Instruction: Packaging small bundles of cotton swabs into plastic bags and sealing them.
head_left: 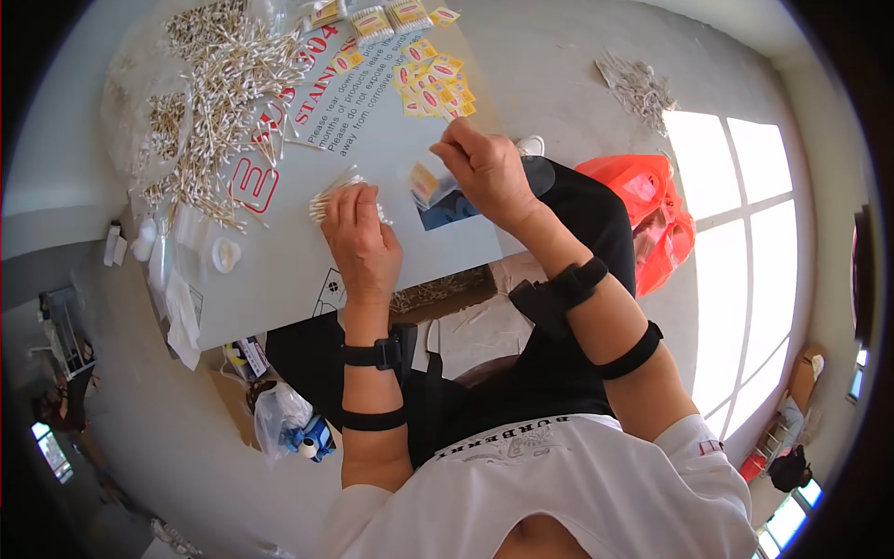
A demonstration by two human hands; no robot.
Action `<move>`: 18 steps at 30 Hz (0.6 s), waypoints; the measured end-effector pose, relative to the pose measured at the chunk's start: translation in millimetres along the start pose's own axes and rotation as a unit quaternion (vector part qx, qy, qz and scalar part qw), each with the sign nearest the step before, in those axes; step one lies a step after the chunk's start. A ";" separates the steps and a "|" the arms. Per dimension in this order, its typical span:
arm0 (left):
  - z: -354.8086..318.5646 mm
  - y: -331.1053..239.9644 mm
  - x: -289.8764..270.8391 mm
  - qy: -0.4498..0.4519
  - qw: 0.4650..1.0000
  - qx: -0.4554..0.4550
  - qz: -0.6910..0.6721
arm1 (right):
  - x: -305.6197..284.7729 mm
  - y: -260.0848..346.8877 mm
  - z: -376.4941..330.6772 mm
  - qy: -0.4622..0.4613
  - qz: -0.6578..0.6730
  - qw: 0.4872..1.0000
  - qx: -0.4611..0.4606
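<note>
Under the fingers of my left hand (358, 240) lies a bundle of cotton swabs (328, 202), its white tips showing on both sides of the hand. The fingers curl over the bundle and press on it at the tabletop. My right hand (486, 175) is raised to the right, thumb and fingers pinched together. Whatever the pinch may hold is too small to make out. Just left of it is a clear plastic bag (422, 194) with a yellow label. A flat dark-blue piece (449, 214) lies below the bag on the table.
A large heap of loose cotton swabs (200, 102) covers the table's far left. Yellow labels (436, 86) and filled swab packs (372, 25) lie at the far side. A white round container (225, 253) stands near the left edge. A red plastic bag (652, 210) sits on the floor at right.
</note>
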State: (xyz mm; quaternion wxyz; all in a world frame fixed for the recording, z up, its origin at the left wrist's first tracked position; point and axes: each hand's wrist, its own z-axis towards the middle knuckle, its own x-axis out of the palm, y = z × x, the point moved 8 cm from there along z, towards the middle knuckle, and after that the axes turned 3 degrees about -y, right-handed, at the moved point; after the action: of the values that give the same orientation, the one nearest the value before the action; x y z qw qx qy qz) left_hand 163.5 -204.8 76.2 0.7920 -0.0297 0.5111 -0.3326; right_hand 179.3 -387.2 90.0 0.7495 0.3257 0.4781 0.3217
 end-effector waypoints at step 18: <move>-20.1 -34.0 31.9 0.058 0.998 0.018 0.009 | -34.2 -105.8 -6.5 -0.037 0.321 0.914 0.245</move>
State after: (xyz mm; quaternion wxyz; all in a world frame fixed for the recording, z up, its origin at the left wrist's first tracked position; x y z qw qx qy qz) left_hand 138.2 -243.1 54.6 0.7643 0.0089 0.5503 -0.3360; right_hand 179.9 -474.6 21.0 0.5196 0.6467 0.3843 0.4052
